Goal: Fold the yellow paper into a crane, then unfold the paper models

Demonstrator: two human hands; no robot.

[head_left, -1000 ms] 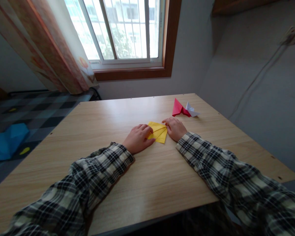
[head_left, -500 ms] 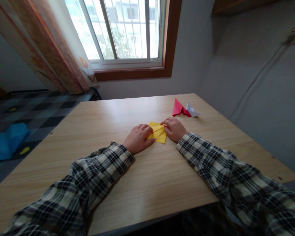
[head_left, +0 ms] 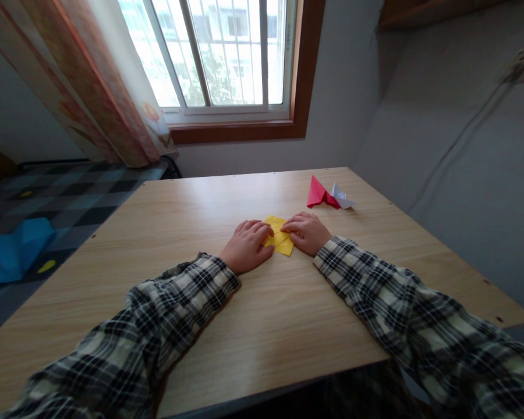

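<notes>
The yellow folded paper (head_left: pixel 280 240) lies flat on the wooden table (head_left: pixel 253 326), about midway between the left and right edges and somewhat nearer the far edge than the near one; the left hand (head_left: pixel 245 245) rests on its left part, fingers together and bent, pressing down on it; the right hand (head_left: pixel 306 232) lies on its right part, fingers curled with the tips on the paper; neither hand closes around the sheet, both press it flat against the table, and only a small strip of yellow shows between them; both forearms in plaid sleeves lie on the table; toward the far right corner a red folded paper (head_left: pixel 317 192) and a white folded paper (head_left: pixel 341 198) sit touching each other, well apart from the hands.
</notes>
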